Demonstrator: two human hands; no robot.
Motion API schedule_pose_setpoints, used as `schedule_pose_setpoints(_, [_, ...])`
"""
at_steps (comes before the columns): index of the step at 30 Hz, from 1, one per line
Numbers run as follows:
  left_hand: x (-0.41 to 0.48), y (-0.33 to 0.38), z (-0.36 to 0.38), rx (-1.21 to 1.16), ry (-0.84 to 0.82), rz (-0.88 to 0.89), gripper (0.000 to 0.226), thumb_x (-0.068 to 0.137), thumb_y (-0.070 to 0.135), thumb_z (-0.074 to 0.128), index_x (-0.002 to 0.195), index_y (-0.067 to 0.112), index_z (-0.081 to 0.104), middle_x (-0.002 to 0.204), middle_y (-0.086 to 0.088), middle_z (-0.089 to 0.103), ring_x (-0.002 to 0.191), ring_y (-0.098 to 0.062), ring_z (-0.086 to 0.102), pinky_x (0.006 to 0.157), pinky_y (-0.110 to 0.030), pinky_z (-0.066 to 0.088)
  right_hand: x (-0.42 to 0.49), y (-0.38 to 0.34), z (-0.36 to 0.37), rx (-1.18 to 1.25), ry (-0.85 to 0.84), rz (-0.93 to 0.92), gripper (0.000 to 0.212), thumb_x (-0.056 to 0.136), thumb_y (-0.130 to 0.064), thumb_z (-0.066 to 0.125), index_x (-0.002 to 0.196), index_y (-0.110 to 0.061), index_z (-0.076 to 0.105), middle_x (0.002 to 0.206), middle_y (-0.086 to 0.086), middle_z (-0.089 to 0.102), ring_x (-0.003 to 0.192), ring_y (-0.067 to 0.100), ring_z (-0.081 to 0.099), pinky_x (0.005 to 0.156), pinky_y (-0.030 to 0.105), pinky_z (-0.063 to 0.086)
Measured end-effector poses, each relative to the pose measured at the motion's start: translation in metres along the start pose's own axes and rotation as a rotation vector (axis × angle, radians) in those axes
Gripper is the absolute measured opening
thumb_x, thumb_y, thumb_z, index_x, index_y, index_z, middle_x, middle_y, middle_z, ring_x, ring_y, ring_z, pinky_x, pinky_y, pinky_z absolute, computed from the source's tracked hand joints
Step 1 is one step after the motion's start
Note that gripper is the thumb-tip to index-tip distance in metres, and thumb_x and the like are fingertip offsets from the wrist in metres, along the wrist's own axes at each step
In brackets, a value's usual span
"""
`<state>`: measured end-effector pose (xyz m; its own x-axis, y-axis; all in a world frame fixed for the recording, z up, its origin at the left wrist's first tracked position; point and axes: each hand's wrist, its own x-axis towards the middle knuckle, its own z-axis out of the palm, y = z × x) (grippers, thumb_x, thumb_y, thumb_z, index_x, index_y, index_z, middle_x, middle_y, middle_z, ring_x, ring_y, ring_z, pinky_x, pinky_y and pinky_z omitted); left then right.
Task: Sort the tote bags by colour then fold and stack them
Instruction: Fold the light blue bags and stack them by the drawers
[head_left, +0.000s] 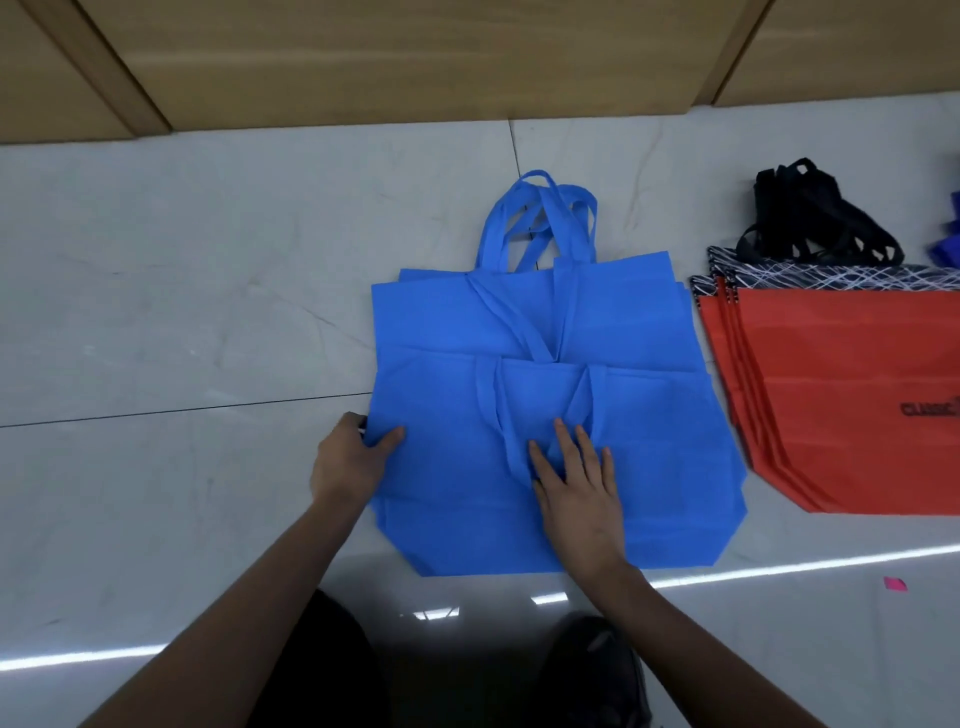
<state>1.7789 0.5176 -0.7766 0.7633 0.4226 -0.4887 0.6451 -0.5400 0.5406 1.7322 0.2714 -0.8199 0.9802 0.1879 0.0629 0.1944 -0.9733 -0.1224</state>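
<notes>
Several blue tote bags (649, 467) lie flat in an overlapping pile on the pale floor, the back one's handles (540, 223) pointing away from me. My left hand (350, 460) grips the left edge of the top blue bag, thumb on top of the cloth. My right hand (576, 483) lies flat on the bag's middle with straight fingers, pressing its folded-in handles down. To the right lies a fanned stack of red tote bags (841, 395) with black-and-white patterned tops and black handles (810, 218).
A wooden wall (415, 57) runs along the far side of the tiled floor (182, 291). A dark blue item (948, 239) shows at the right border. A small pink scrap (894, 583) lies at the lower right. My dark-clad knees are at the bottom.
</notes>
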Motion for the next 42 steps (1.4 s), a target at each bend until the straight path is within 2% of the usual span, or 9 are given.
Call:
schedule_pose_setpoints(3, [-0.009,-0.001,-0.007,-0.137,-0.04,0.032,0.033,0.084,0.031,0.068,0.097,0.006,0.051,0.093,-0.007,0.055,0.085,-0.027,0.054,0.064,-0.032,0.04,0.004,-0.006,-0.004,0.007,0.006,-0.025,0.056,0.057,0.005,0.074,0.11,-0.01,0.068,0.119,0.01,0.061,0.116,0.031,0.041,0.106,0.048,0.018])
schedule_pose_setpoints(7, [-0.035,0.0,-0.011,-0.505,-0.097,0.047,0.02,0.09,0.023,0.06,0.087,0.008,0.048,0.091,-0.007,0.058,0.086,-0.025,0.057,0.062,-0.031,0.045,0.005,-0.008,-0.02,0.083,-0.105,-0.011,0.056,0.073,-0.018,0.045,0.127,-0.008,0.057,0.126,0.005,0.059,0.125,0.028,0.041,0.11,0.047,0.014])
schedule_pose_setpoints(13, [-0.076,0.024,-0.014,-0.842,-0.211,0.093,0.011,0.093,0.021,0.055,0.103,0.015,0.055,0.111,-0.006,0.065,0.102,-0.026,0.063,0.087,-0.048,0.052,-0.005,-0.006,-0.044,0.163,-0.384,-0.092,0.094,0.086,-0.035,0.052,0.146,-0.013,-0.018,0.151,-0.01,-0.013,0.144,0.019,-0.017,0.117,0.042,-0.011])
schedule_pose_setpoints(17, [-0.094,0.031,-0.006,-0.923,-0.343,0.109,0.022,0.095,0.033,0.047,0.112,0.022,0.056,0.111,0.002,0.068,0.1,-0.019,0.066,0.08,-0.042,0.055,-0.008,-0.004,-0.041,0.384,-0.092,0.024,0.057,0.092,-0.029,0.049,0.145,-0.016,0.033,0.146,0.002,0.04,0.139,0.027,0.03,0.114,0.047,0.026])
schedule_pose_setpoints(20, [-0.085,0.026,-0.009,-0.911,-0.412,0.098,0.041,0.093,0.05,0.03,0.092,0.015,0.052,0.095,-0.004,0.073,0.076,-0.021,0.07,0.056,-0.029,0.055,0.001,0.003,-0.052,0.814,-0.031,0.209,0.04,0.098,-0.007,0.045,0.133,-0.027,0.047,0.133,-0.001,0.053,0.126,0.009,0.047,0.103,0.02,0.036])
schedule_pose_setpoints(23, [-0.056,0.005,-0.008,-0.715,-0.326,0.212,0.011,0.098,0.007,0.042,0.104,0.014,0.048,0.119,-0.013,0.062,0.081,-0.018,0.068,0.06,-0.02,0.053,0.004,0.014,-0.073,0.99,-0.039,0.26,0.033,0.099,-0.012,0.044,0.119,-0.039,0.045,0.092,-0.025,0.058,0.083,-0.017,0.055,0.079,0.006,0.039])
schedule_pose_setpoints(28, [-0.019,0.017,0.005,-0.304,-0.537,0.5,0.068,0.085,-0.017,0.053,0.136,0.02,0.026,0.13,0.016,0.04,0.117,0.008,0.045,0.082,-0.002,0.04,-0.015,0.027,-0.09,0.985,-0.27,0.179,0.032,0.1,-0.007,0.041,0.122,-0.028,0.048,0.05,-0.029,0.048,0.052,-0.01,0.047,0.059,0.005,0.034])
schedule_pose_setpoints(32, [-0.007,0.045,0.023,-0.171,-0.708,0.378,0.045,0.079,0.021,0.075,0.118,0.03,0.053,0.117,0.018,0.057,0.1,0.01,0.053,0.09,-0.011,0.045,-0.025,0.027,-0.1,1.116,-0.247,0.39,0.038,0.097,-0.006,0.046,0.066,-0.029,0.044,0.047,-0.03,0.051,0.054,-0.015,0.05,0.06,0.007,0.036])
schedule_pose_setpoints(42, [-0.036,0.08,0.1,-0.328,-0.554,0.44,0.011,0.088,0.017,0.063,0.078,0.013,0.06,0.07,0.009,0.062,0.062,0.006,0.057,0.059,-0.009,0.042,-0.041,0.047,-0.047,1.17,0.331,1.036,0.019,0.097,-0.027,0.051,0.084,-0.013,0.053,0.089,0.001,0.06,0.085,0.015,0.057,0.08,0.037,0.046])
